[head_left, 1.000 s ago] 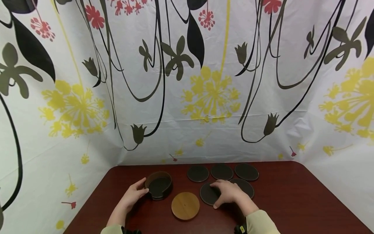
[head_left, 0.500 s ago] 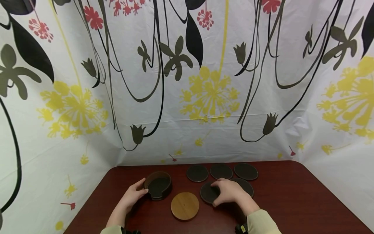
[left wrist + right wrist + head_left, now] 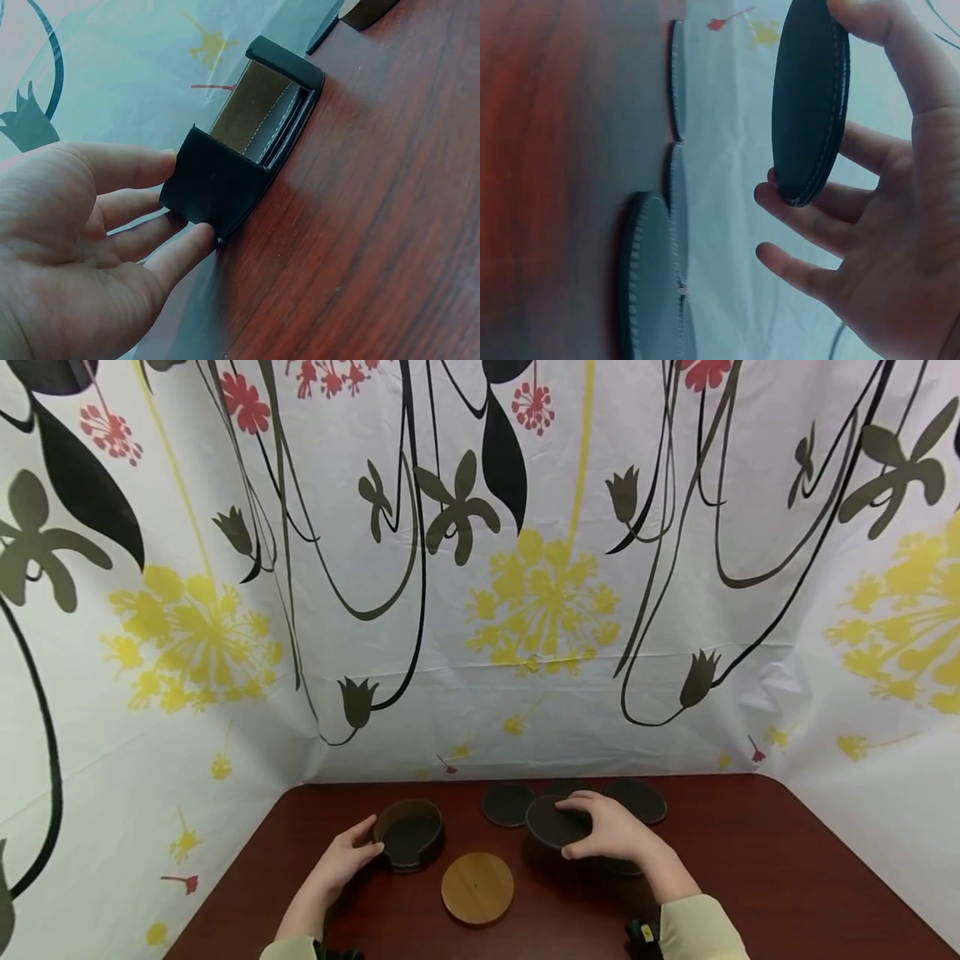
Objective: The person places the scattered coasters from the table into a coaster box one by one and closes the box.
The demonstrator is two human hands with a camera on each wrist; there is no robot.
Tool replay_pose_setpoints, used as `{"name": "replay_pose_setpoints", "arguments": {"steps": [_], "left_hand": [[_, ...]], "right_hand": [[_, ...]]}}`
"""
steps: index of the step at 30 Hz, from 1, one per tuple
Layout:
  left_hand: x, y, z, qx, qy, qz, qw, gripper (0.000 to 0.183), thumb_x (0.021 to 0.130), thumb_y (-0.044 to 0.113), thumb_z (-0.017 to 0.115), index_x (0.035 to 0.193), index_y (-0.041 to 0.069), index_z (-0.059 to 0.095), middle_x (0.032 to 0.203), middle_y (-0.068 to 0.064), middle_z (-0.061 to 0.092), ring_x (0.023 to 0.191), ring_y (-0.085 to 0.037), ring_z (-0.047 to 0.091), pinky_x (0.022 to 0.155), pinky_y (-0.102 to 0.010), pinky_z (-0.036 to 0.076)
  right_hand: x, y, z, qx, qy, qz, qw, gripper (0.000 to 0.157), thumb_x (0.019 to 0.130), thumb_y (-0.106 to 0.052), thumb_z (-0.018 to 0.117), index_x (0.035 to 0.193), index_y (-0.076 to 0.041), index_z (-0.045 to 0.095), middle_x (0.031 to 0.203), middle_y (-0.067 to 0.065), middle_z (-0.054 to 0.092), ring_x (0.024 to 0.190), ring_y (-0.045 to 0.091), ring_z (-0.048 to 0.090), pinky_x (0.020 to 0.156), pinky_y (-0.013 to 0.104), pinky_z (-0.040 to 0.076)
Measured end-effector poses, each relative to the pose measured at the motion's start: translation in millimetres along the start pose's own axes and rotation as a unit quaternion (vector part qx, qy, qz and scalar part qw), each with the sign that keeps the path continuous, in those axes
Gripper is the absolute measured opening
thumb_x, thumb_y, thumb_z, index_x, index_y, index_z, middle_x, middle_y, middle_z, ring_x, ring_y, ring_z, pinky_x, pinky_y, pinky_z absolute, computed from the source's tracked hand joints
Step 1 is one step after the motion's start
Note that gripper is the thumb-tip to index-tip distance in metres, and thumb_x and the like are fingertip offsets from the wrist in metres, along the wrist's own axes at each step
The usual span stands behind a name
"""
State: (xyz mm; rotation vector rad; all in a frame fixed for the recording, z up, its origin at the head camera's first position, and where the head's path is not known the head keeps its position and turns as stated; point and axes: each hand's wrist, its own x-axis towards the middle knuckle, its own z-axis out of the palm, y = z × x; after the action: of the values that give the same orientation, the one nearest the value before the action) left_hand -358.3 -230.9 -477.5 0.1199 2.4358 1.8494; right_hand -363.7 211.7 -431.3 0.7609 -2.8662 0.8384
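Observation:
In the head view, my left hand (image 3: 337,864) holds the left side of a round, dark coaster holder (image 3: 408,810) on the table. The left wrist view shows thumb and fingertips against the black outer wall of this holder (image 3: 210,184), near its front cut-out. Raised above the table, a round black coaster (image 3: 553,822) is pinched at its edge by my right hand (image 3: 618,835). In the right wrist view the coaster (image 3: 806,105) shows pale edge stitching, with the thumb on one side and fingers on the other.
Along the back of the table lie several more black coasters (image 3: 508,803), partly hidden by the raised one. Another coaster (image 3: 622,867) peeks out beneath my right hand. A light wooden disc (image 3: 477,888) lies between my hands. Behind the red-brown table (image 3: 750,877) hangs a flower-patterned sheet (image 3: 555,718).
My right hand has lifted the coaster from the table and moved slightly right and toward the back with it. My left hand stays at the holder.

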Motion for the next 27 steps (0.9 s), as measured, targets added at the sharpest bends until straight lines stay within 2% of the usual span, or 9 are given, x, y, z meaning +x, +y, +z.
{"name": "replay_pose_setpoints", "arguments": {"steps": [9,17,27], "left_hand": [[-0.3,-0.2,1.8,-0.004,0.004,0.0,1.0,0.063,0.084,0.012,0.06,0.138,0.005,0.029,0.139,-0.024,0.022,0.118,-0.036,0.038,0.085,-0.038,0.043],[0.3,-1.7,3.0,-0.015,0.004,-0.008,0.9999,0.067,0.082,0.014,0.062,0.139,0.006,0.027,0.14,-0.023,0.021,0.118,-0.035,0.038,0.086,-0.038,0.043],[0.1,1.5,3.4,-0.016,0.006,-0.012,0.9998,0.07,0.08,0.015,0.065,0.139,0.008,0.028,0.141,-0.021,0.021,0.122,-0.037,0.031,0.085,-0.037,0.044]], "right_hand": [[-7,-13,-19.9,-0.018,0.037,0.006,0.999,0.069,0.06,-0.059,0.069,0.122,-0.032,0.053,0.133,0.003,0.038,0.116,0.027,0.041,0.08,0.042,0.04],[-14,-28,-34.6,-0.011,0.056,-0.016,0.998,0.07,0.061,-0.056,0.071,0.123,-0.031,0.052,0.134,-0.001,0.036,0.116,0.026,0.041,0.079,0.041,0.04],[-13,-32,-34.1,-0.006,0.054,-0.022,0.998,0.07,0.061,-0.057,0.07,0.124,-0.032,0.051,0.134,-0.002,0.036,0.115,0.024,0.042,0.077,0.039,0.041]]}}
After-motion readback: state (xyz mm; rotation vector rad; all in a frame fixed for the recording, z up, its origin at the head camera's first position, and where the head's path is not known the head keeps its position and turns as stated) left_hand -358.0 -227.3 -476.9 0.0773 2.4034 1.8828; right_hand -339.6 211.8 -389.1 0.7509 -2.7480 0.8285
